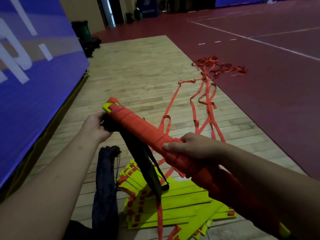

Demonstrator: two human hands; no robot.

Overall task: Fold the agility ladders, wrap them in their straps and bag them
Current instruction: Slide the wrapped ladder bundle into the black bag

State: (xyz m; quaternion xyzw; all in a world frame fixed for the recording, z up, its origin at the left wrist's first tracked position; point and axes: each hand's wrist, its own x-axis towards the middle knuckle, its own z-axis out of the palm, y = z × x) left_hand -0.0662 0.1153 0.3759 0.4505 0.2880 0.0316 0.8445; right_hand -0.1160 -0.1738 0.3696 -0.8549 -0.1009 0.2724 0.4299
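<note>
The head camera is showing a long bundle of folded ladder rungs wound tight in orange-red strap (143, 125), held in the air in front of the person. Its long axis is running diagonally, the far end with its yellow-green rung tips pointing up and to the left, the near end passing under the right forearm. The right hand (190, 146) is gripping the bundle around its middle, fingers curled over the wraps. The left hand (96, 126) is clutching the gathered mouth of a limp black fabric bag (143, 161) just beside the bundle's far end, and the bag is hanging below the bundle. The bundle is looking stiff along its length and probably light. The webbing should give a sure hold, so a mid-length grip seems best for steering the far tip into the bag's mouth. Below the bundle, a dark navy drawstring bag (103, 187) is lying on the pale wooden plank floor (138, 66) next to a fanned pile of flat yellow-green rungs (181, 205) that is not yet wrapped. Beyond the bundle, loose orange-red straps (206, 101) are trailing onto the dark red court surface (259, 84), and to the bundle's left a large blue printed board (34, 84) is standing.
</note>
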